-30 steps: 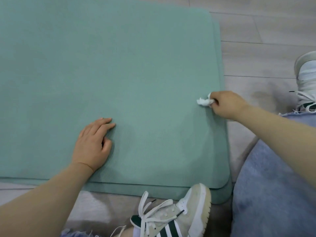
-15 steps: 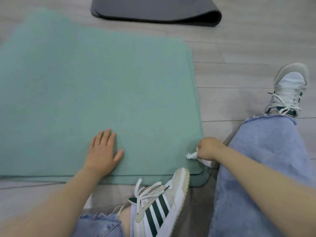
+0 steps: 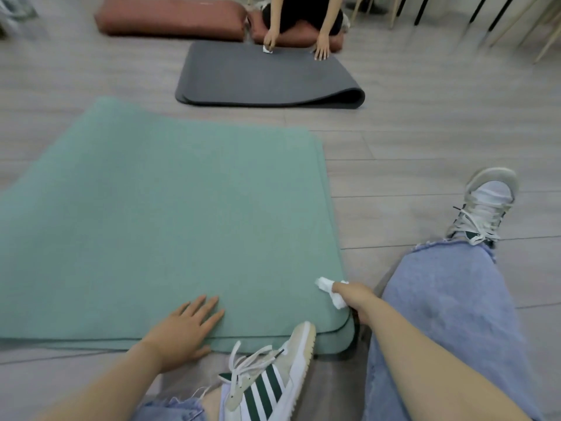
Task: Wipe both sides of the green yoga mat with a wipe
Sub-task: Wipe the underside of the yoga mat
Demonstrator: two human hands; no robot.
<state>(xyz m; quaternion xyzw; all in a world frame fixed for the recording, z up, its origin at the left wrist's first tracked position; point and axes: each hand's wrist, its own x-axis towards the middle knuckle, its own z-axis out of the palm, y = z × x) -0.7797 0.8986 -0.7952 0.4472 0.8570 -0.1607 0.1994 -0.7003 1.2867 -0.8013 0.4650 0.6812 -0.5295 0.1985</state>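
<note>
Green foam yoga mat (image 3: 170,226), folded: left hand (image 3: 182,332) flat, open, near edge; right hand (image 3: 353,296) pinches crumpled white wipe (image 3: 329,290) at near-right corner. Next, probably: sweep uncovered areas.

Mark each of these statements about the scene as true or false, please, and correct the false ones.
1. The right hand holds a white wipe at the near right corner of the green yoga mat. True.
2. The left hand grips a second wipe. False: it lies flat and open on the mat, holding nothing.
3. The green mat is folded, with a lower layer showing along its near edge. True.
4. The grey mat lies on top of the green mat. False: it lies apart, farther away on the floor.
5. Another person kneels at the grey mat. True.
</note>
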